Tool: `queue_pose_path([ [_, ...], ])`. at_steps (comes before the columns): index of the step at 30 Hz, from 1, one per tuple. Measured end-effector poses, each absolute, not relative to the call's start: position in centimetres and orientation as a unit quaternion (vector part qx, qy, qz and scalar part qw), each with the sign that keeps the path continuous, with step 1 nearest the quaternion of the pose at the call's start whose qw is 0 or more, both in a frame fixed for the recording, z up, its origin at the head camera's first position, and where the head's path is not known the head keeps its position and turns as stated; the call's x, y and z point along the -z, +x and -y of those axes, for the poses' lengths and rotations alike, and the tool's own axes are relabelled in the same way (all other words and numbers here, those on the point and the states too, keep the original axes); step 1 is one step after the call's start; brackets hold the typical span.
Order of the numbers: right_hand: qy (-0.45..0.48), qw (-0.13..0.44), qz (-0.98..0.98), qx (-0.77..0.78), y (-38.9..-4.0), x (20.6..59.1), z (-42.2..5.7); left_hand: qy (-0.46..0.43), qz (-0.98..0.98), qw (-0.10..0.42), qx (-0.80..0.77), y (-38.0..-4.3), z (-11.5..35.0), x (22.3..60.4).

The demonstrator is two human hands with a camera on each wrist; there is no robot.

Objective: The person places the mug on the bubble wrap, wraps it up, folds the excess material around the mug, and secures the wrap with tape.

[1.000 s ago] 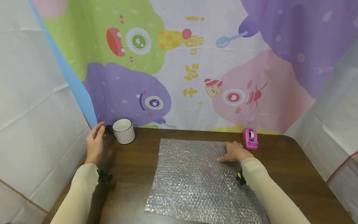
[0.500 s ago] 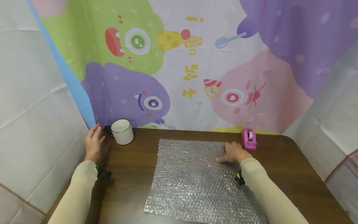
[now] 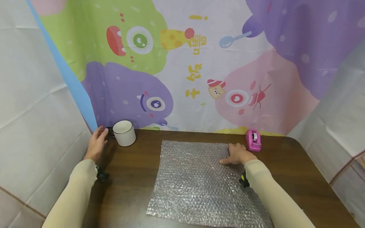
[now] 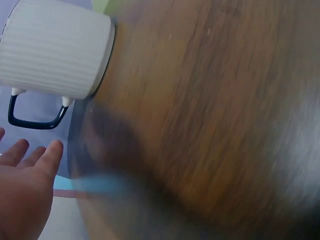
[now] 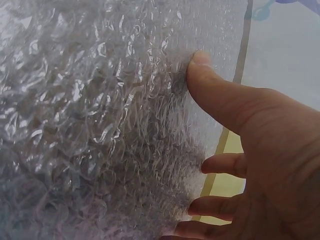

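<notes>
A white mug point(image 3: 124, 133) with a black rim and black handle point(image 4: 37, 124) stands upright near the table's back left. My left hand point(image 3: 97, 143) is just left of that handle, fingers extended; the left wrist view shows a small gap between fingertips and handle. Flat on the table lies a sheet of clear bubble wrap point(image 3: 196, 180). My right hand point(image 3: 238, 154) rests on its far right corner with the fingers spread. In the right wrist view, the thumb point(image 5: 202, 75) touches the bubbled surface. The sheet's near right part is partly hidden by my right sleeve.
A pink tape dispenser point(image 3: 253, 140) with a roll of tape stands at the back right, just beyond my right hand. Behind the brown wooden table point(image 3: 128, 177) hangs a cartoon-printed cloth point(image 3: 188, 117). White sheeting point(image 3: 37, 120) bounds the left side.
My left hand has shifted slightly, drawing back from the mug handle and then coming near it again. The right hand, mug and bubble wrap have stayed in place.
</notes>
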State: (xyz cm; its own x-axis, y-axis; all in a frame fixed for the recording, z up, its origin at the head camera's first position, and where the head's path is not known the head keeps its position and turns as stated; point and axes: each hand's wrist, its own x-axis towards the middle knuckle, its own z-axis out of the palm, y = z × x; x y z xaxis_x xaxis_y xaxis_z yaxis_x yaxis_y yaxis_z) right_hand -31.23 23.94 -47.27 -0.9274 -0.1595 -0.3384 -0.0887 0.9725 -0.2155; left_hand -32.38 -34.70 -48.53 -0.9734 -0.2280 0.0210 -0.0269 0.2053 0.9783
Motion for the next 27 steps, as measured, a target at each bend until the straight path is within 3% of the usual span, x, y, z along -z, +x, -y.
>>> queue_pose_path([
  [12,-0.061,0.183,-0.977,0.095,-31.2,47.4,-24.0,0.002,0.839,0.054,0.541,-32.7,34.9,47.0],
  [27,-0.064,0.182,-0.976,0.098,-31.0,47.3,-24.0,-0.004,0.925,0.102,0.366,-30.7,36.2,47.4],
])
